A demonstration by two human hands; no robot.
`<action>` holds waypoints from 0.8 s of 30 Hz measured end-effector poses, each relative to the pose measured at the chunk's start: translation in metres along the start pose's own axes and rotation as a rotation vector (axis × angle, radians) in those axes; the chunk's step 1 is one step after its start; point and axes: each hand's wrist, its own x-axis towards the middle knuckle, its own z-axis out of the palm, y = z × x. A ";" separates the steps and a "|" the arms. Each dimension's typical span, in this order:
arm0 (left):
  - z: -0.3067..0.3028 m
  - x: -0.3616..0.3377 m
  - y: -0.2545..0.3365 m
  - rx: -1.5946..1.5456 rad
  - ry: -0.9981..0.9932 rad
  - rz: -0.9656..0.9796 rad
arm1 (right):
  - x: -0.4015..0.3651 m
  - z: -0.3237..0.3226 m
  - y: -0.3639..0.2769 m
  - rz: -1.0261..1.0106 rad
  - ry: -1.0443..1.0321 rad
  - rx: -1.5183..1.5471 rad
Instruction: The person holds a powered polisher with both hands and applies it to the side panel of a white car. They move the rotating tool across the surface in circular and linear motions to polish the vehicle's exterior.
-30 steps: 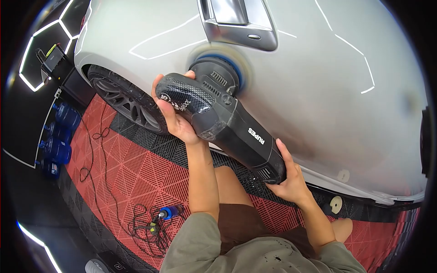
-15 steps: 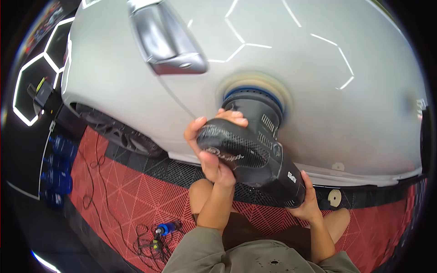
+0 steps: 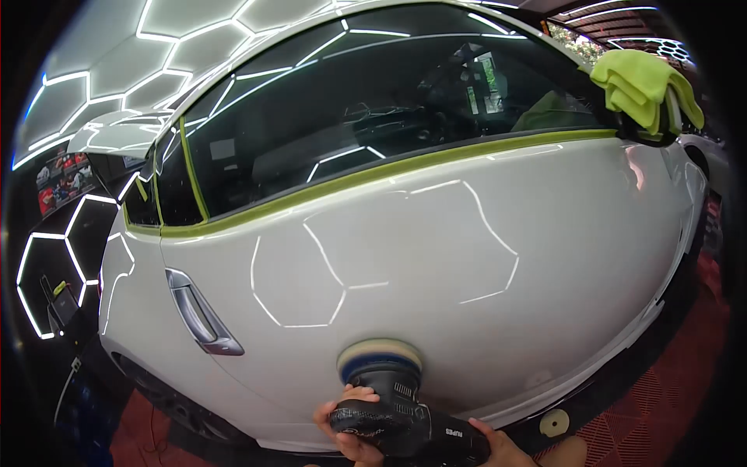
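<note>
A black polisher point(image 3: 389, 424) with a pale round foam pad point(image 3: 381, 348) is pressed on the lower part of a white car door point(image 3: 311, 257). My left hand point(image 3: 350, 428) wraps round the polisher's head, with fingers over its top. My right hand point(image 3: 498, 447) grips the rear end of the body, partly cut off by the lower frame edge. To the left of the pad is the silver door handle point(image 3: 201, 311). Green masking tape point(image 3: 405, 167) runs along the bottom of the dark window point(image 3: 296, 124).
A yellow-green cloth point(image 3: 646, 86) hangs over the side mirror at the upper right. A round pad point(image 3: 554, 423) lies on the floor beside the car. The rear wheel point(image 3: 175, 405) is at the lower left, and a red mat point(image 3: 630, 412) lies at the lower right.
The view has tilted up, bringing the window, taped edge and mirror with cloth into sight. Both hands and the polisher now appear lower in the frame, still on the door.
</note>
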 end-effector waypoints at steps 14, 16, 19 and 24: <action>0.111 -0.044 0.000 0.124 -0.227 -0.074 | -0.044 -0.080 0.049 -0.240 0.179 0.015; 0.125 -0.049 -0.007 0.100 -0.299 -0.047 | -0.050 -0.091 0.053 -0.198 0.201 0.053; 0.155 -0.056 -0.010 0.083 -0.387 -0.066 | -0.064 -0.106 0.067 -0.187 0.249 0.096; 0.208 -0.079 -0.025 -0.024 -0.549 -0.061 | -0.087 -0.126 0.118 -0.226 0.326 0.182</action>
